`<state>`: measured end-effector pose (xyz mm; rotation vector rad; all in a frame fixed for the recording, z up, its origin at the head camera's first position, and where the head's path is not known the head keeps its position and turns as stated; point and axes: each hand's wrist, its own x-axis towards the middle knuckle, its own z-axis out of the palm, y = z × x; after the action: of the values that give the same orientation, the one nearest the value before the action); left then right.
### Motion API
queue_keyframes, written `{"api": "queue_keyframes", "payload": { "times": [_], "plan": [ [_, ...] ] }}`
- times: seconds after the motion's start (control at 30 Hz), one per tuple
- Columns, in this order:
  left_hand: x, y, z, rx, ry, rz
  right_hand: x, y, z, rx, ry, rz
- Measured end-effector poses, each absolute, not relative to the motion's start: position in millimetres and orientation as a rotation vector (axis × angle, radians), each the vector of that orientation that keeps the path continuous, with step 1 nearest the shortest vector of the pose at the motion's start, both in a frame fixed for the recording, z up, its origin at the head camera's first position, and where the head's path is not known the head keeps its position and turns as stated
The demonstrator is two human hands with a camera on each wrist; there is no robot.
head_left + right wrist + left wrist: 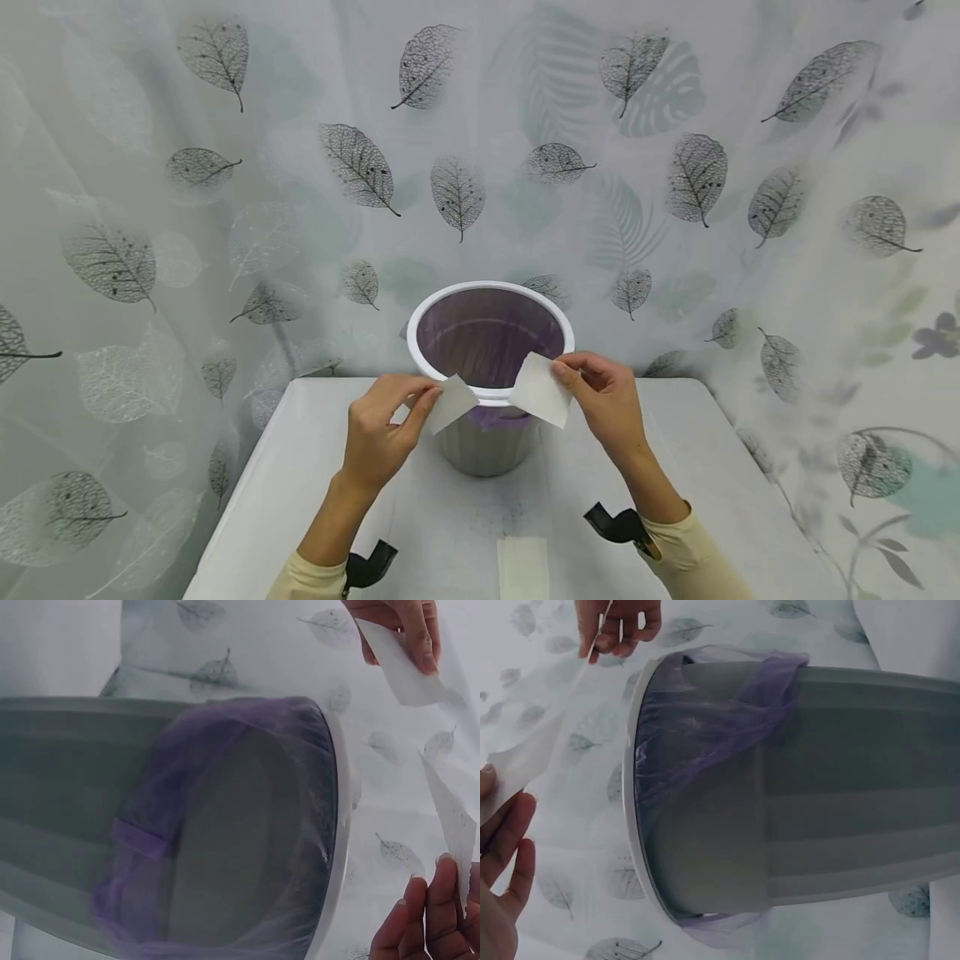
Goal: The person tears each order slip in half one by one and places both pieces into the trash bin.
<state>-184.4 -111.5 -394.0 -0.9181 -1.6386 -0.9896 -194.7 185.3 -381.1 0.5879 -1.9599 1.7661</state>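
Observation:
In the head view my left hand pinches a piece of white paper between thumb and fingers. My right hand pinches another white paper piece by its right edge. The right wrist view shows the two pieces apart from each other. Both are held up at the near rim of a grey trash bin, which has a white ring round its mouth. A purple trash bag lines the bin and hangs over its outside. The bin's floor cannot be made out.
The bin stands on a white-covered table. Near the table's front lies a cream-white paper strip or stack. A leaf-printed curtain hangs behind and at both sides. Black wrist mounts sit on both forearms.

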Motion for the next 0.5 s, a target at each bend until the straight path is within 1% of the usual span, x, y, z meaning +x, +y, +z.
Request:
{"api": "queue_keyframes", "payload": {
  "times": [0.3,0.5],
  "plan": [
    [-204,-98,-376,-0.891,-1.601,-0.997,-217,182,-368,0.529,-1.967,1.733],
    [-229,-96,-377,-0.745,-1.672,-1.053,-234,180,-367,0.485,-1.970,1.699]
  ]
}}
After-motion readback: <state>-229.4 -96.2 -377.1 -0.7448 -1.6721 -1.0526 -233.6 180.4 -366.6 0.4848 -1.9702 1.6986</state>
